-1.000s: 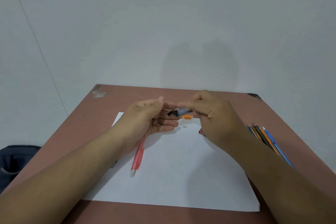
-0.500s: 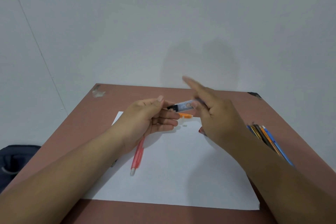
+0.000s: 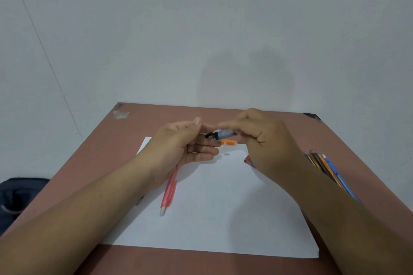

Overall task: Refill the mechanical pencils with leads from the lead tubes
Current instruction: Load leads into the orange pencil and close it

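Two bare hands met above a single white sheet of paper [image 3: 223, 207] on a reddish-brown table [image 3: 335, 140]. The right hand [image 3: 266, 140] curled its fingers round one small clear lead tube [image 3: 221, 134] with a black end, holding it roughly level above the sheet's far edge, the black end pointing toward the left hand [image 3: 185, 143]. The left hand stood palm inward just beside that black end, its thumb raised and its fingers loosely extended; whether its fingertips touched the tube could not be told, and it gripped nothing that showed.

One translucent red mechanical pencil [image 3: 168, 190] lay on the paper, its upper end hidden under the left hand and its pale tip pointing toward the near edge. One orange piece [image 3: 229, 142] rested at the sheet's far edge just below the tube, with one small white bit [image 3: 226, 153] near it on the paper. A red object [image 3: 247, 159] showed only partly beside the right wrist. A bundle of pencils [image 3: 324, 165] in blue, orange and dark shades lay on the bare table behind the right forearm, too overlapped to count. One dark bag [image 3: 17, 198] sat on the floor at the left
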Available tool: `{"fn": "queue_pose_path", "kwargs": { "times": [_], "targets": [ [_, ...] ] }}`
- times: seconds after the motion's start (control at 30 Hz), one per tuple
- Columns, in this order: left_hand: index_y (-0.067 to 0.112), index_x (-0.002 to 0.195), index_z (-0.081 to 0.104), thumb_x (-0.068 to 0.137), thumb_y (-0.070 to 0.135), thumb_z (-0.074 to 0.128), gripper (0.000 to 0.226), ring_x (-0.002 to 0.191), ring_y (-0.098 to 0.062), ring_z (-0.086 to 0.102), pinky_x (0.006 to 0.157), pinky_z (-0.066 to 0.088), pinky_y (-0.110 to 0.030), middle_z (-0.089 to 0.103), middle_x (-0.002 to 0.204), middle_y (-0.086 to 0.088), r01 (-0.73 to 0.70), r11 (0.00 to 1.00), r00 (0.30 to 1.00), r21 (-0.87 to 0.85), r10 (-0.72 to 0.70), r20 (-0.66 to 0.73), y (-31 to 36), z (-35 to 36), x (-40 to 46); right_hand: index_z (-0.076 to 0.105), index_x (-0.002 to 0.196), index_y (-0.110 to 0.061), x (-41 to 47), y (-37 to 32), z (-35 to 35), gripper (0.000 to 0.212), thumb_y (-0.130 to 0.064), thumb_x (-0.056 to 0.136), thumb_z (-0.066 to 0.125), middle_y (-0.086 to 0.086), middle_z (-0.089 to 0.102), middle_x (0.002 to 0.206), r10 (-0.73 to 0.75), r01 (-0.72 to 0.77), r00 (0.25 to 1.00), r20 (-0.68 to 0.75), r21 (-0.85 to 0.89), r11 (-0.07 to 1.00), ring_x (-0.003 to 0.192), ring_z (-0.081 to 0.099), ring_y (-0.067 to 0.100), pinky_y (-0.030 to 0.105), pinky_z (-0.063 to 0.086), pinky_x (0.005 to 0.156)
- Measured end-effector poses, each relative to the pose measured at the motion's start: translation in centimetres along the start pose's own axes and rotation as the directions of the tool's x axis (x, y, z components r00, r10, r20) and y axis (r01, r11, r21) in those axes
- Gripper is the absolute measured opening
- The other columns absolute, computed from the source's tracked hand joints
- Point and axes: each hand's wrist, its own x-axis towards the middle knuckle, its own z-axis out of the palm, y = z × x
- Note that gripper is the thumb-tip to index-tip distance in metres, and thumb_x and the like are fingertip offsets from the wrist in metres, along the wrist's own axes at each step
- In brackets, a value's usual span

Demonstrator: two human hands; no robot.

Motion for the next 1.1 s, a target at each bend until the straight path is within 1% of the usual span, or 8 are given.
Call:
{"fn": "queue_pose_path", "kwargs": {
  "times": [0.17,0.27,0.37,0.53,0.63,0.73,0.87,1.1],
  "targets": [
    [-0.003,0.117,0.066,0.101,0.035,0.046,0.045,0.093,-0.036,0.069,0.087,0.06,-0.041,0.072,0.104,-0.027,0.003,1.0,1.0,0.002,-0.003,-0.013,0.1,0.2,0.0,0.071,0.124,-0.035,0.0,0.0,0.1,0.056,0.005,0.092,0.048,-0.012,0.057,0.096,0.018,-0.018,1.0,0.005,-0.014,1.0,0.092,0.056,0.006,0.013,0.045,0.065],
    [-0.003,0.111,0.064,0.103,0.032,0.046,0.041,0.091,-0.036,0.069,0.085,0.06,-0.041,0.073,0.102,-0.027,0.004,1.0,0.999,-0.017,-0.005,-0.034,0.3,0.3,-0.1,0.041,0.145,-0.057,0.2,-0.3,-0.2,0.066,-0.008,0.103,0.049,-0.011,0.055,0.095,0.086,-0.084,0.995,-0.054,0.047,0.995,0.083,0.053,0.01,0.03,0.056,0.072],
    [-0.007,0.113,0.062,0.103,0.032,0.045,0.044,0.092,-0.037,0.069,0.086,0.06,-0.041,0.073,0.101,-0.027,0.003,1.0,0.999,-0.012,-0.003,-0.043,0.3,0.4,-0.2,0.019,0.145,-0.07,0.1,-0.6,-0.3,0.074,-0.016,0.105,0.05,-0.015,0.055,0.097,0.162,-0.157,0.986,-0.043,0.102,0.982,0.079,0.053,0.008,0.04,0.06,0.071],
    [-0.002,0.115,0.067,0.104,0.033,0.044,0.043,0.092,-0.036,0.069,0.086,0.06,-0.04,0.073,0.103,-0.027,0.005,1.0,1.0,0.008,-0.005,-0.025,0.3,0.4,-0.2,0.068,0.128,-0.036,0.0,0.2,0.1,0.055,0.001,0.092,0.048,-0.014,0.055,0.091,0.017,-0.018,1.0,-0.02,-0.029,0.999,0.09,0.055,0.0,0.007,0.042,0.065],
    [-0.003,0.115,0.065,0.102,0.033,0.046,0.042,0.093,-0.037,0.069,0.086,0.06,-0.041,0.072,0.104,-0.028,0.002,1.0,1.0,-0.006,-0.002,-0.031,0.2,0.3,-0.1,0.057,0.139,-0.044,-0.1,0.1,0.0,0.058,-0.002,0.099,0.05,-0.01,0.056,0.092,0.067,-0.068,0.997,-0.031,-0.005,0.998,0.087,0.054,0.008,0.015,0.047,0.069],
    [-0.002,0.115,0.066,0.101,0.034,0.046,0.043,0.094,-0.037,0.069,0.086,0.06,-0.04,0.072,0.104,-0.028,-0.001,1.0,1.0,0.007,0.001,-0.018,0.2,0.3,-0.1,0.073,0.122,-0.028,-0.1,0.4,-0.1,0.053,0.011,0.092,0.054,-0.013,0.057,0.094,0.026,-0.026,1.0,-0.007,-0.043,0.999,0.088,0.054,0.001,0.008,0.044,0.065],
    [-0.001,0.111,0.066,0.104,0.029,0.045,0.037,0.092,-0.035,0.071,0.086,0.061,-0.039,0.073,0.102,-0.026,-0.037,0.999,0.998,-0.009,0.036,-0.048,0.1,0.4,0.0,0.062,0.136,-0.031,0.1,0.1,0.0,0.044,-0.005,0.102,0.053,-0.005,0.061,0.092,0.059,-0.06,0.996,-0.073,-0.017,0.998,0.086,0.054,0.011,0.015,0.045,0.072],
    [0.001,0.1,0.071,0.1,0.01,0.056,0.018,0.094,-0.031,0.07,0.09,0.059,-0.041,0.074,0.103,-0.019,-0.116,0.969,0.977,0.219,0.151,-0.149,0.1,0.0,0.1,0.058,0.139,-0.038,0.0,-0.7,-0.2,0.048,-0.007,0.104,0.051,-0.016,0.061,0.106,0.163,-0.155,0.983,-0.082,0.099,0.983,0.094,0.057,0.002,0.006,0.049,0.067]
  ]
}}
